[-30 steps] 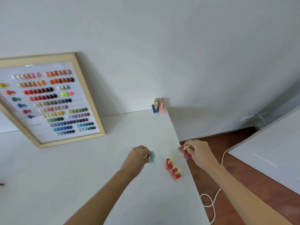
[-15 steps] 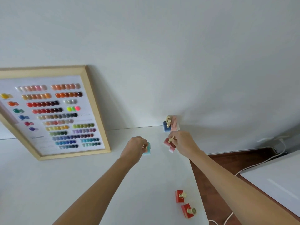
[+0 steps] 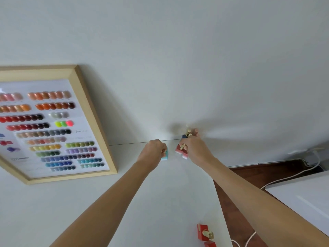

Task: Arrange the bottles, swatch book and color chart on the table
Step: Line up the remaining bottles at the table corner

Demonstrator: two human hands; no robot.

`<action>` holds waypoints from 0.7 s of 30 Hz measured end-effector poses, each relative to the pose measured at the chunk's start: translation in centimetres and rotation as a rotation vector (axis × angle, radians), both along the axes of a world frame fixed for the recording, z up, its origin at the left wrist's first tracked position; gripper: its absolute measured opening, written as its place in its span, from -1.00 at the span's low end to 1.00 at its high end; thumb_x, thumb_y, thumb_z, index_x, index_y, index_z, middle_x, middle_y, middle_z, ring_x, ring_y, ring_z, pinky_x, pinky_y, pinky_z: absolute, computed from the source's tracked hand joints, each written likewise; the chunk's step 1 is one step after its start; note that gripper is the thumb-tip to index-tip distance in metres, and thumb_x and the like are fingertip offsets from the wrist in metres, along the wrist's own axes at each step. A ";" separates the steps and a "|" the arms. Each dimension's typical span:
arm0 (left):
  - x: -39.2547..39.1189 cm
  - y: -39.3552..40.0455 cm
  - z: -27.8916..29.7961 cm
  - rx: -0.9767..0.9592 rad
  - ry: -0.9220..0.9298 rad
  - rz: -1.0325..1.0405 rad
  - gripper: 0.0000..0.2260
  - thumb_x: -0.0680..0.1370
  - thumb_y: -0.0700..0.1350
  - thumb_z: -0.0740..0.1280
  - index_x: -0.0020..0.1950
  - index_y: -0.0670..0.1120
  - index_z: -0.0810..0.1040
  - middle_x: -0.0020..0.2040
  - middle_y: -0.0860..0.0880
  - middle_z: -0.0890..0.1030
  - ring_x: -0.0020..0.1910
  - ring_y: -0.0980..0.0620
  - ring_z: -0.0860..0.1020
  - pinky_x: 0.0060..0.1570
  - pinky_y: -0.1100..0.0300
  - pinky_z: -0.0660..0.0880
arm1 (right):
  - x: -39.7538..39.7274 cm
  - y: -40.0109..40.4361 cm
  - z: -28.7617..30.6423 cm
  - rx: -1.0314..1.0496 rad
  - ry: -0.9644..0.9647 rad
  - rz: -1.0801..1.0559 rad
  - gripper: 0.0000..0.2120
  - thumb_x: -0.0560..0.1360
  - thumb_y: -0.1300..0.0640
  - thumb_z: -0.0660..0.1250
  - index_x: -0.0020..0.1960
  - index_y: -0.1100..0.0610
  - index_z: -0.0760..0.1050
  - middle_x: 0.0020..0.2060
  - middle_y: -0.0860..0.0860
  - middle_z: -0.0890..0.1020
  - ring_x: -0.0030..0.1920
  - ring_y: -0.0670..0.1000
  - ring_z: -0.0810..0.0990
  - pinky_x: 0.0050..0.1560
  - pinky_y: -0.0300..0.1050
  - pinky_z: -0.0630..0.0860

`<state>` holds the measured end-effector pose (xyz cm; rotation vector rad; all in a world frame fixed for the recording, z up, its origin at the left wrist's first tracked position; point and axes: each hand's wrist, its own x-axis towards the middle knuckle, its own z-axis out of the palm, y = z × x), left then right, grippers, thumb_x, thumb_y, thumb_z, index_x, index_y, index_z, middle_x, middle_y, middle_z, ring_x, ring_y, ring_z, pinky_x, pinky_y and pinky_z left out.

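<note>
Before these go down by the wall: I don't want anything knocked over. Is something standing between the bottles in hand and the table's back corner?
Yes. The right hand, holding pink bottles, is close to two bottles standing in the corner. Ahead of the left hand's teal bottle, nothing shows.

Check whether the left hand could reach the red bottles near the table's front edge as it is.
Probably not yet: the left hand is shut on a teal bottle far back; the red bottles lie unobstructed.

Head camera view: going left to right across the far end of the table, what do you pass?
Framed color chart → left hand pinching a teal bottle → right hand holding pinkish-red bottles → white cable over the floor.
</note>
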<state>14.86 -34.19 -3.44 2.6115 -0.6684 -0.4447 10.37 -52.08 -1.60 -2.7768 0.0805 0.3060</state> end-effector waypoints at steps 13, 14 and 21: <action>-0.3 -0.2 -0.9 -0.098 0.015 0.015 -0.70 0.55 -0.25 0.29 0.26 -0.05 0.57 0.21 -0.08 0.56 0.09 -0.15 0.57 0.10 0.00 0.51 | -1.9 1.5 -0.4 0.384 -0.231 -0.118 -0.77 0.46 0.44 0.16 0.01 0.18 0.38 0.04 0.06 0.36 -0.23 0.00 0.51 -0.36 -0.21 0.57; -0.5 -0.2 -1.0 -0.113 0.014 0.023 -0.67 0.56 -0.25 0.29 0.30 -0.03 0.54 0.22 -0.08 0.55 0.10 -0.14 0.56 0.12 0.00 0.51 | -1.8 1.6 -0.7 0.408 -0.252 -0.132 -0.82 0.47 0.43 0.17 -0.03 0.19 0.38 -0.03 -0.02 0.35 -0.19 0.06 0.52 -0.32 -0.03 0.61; -1.0 -0.1 -1.2 -0.133 0.025 0.076 -0.38 0.53 -0.20 0.35 0.52 0.08 0.18 0.17 -0.09 0.52 0.08 -0.12 0.55 0.09 0.00 0.50 | -1.0 2.4 -3.2 0.526 -0.349 -0.303 -0.66 0.38 0.41 0.38 0.01 0.13 0.34 -0.22 -0.16 0.38 -0.19 -0.03 0.52 -0.35 0.05 0.66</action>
